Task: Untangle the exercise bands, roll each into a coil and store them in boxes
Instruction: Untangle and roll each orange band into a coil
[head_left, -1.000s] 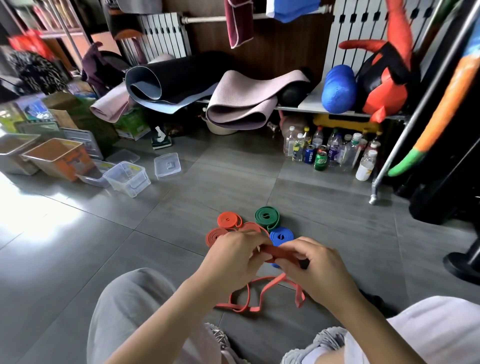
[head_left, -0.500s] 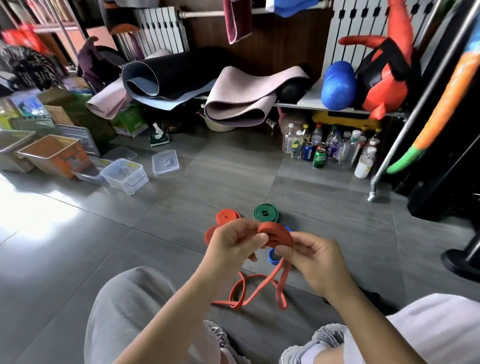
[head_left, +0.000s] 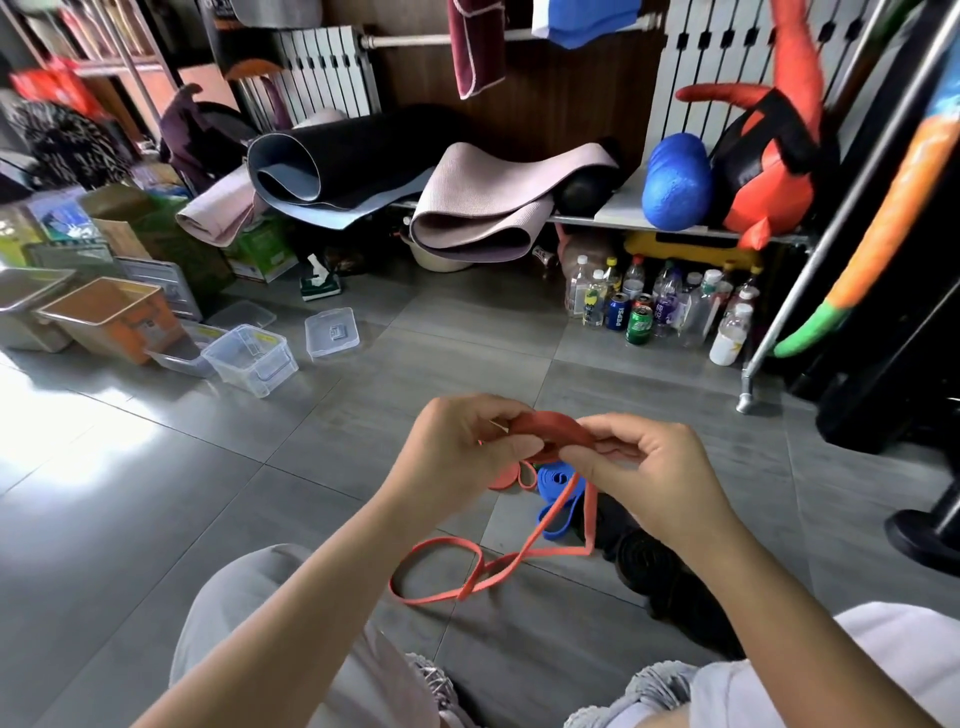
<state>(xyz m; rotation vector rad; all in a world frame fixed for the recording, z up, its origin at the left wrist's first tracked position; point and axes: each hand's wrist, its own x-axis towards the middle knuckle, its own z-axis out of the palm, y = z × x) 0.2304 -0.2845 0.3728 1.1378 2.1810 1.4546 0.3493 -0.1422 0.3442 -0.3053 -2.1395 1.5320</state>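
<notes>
Both hands hold a partly rolled orange-red exercise band (head_left: 550, 428) above the floor. My left hand (head_left: 462, 452) pinches the coil's left side. My right hand (head_left: 649, 467) grips its right side with curled fingers. The unrolled tail of that band (head_left: 467, 571) hangs down and loops on the tiles between my knees. Under my hands lie a blue band (head_left: 558, 483) and part of an orange coil (head_left: 506, 478), mostly hidden by my hands. A clear plastic box (head_left: 249, 358) stands open at the left, its lid (head_left: 332, 332) beside it.
An orange bin (head_left: 111, 317) and a grey bin (head_left: 26, 306) stand at far left. Rolled yoga mats (head_left: 483, 208) lie on a low rack. Bottles and cans (head_left: 654, 312) crowd under it. A metal rack leg (head_left: 748, 400) and black stand base (head_left: 924, 535) are at right.
The coil was turned and grew as more band was wound on; both hands rose slightly and the view dipped, so the green and orange coils are now hidden behind the hands.
</notes>
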